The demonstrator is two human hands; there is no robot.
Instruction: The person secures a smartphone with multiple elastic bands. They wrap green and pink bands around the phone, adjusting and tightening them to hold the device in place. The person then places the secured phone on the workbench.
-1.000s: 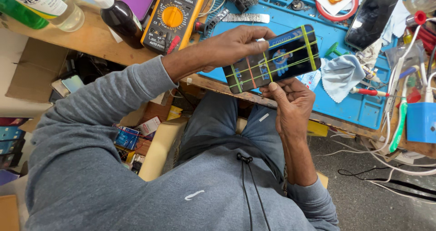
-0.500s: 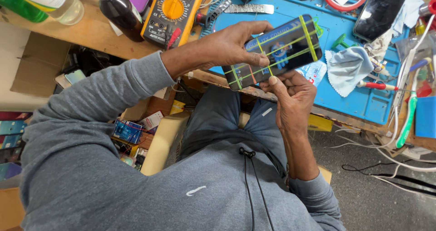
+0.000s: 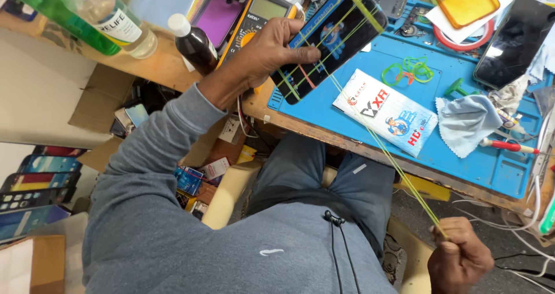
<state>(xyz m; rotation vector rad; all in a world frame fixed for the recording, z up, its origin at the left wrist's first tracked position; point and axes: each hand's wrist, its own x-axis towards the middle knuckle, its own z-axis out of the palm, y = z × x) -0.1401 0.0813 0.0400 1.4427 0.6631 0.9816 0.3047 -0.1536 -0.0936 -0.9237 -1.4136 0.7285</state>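
Note:
My left hand point(image 3: 272, 48) grips a black smartphone point(image 3: 335, 31) above the left end of the blue work mat point(image 3: 462, 167). Several yellow-green rubber bands are wrapped across the phone's screen. One yellow-green rubber band point(image 3: 381, 146) is stretched long and taut from the phone down to my right hand point(image 3: 459, 259). That hand is closed on the band's end, low near my right knee, well off the table.
On the mat lie a white printed packet point(image 3: 384, 112), loose green rubber bands point(image 3: 407, 71), a light blue cloth point(image 3: 465, 123) and a red-handled tool point(image 3: 509, 146). A yellow multimeter point(image 3: 254, 19), dark bottle point(image 3: 193, 42), clear bottles point(image 3: 110, 19) and another dark phone point(image 3: 511, 39) stand around.
My right hand left the phone's lower edge and pulled down toward my lap, stretching one rubber band out long. My left hand lifted the phone higher and tilted it.

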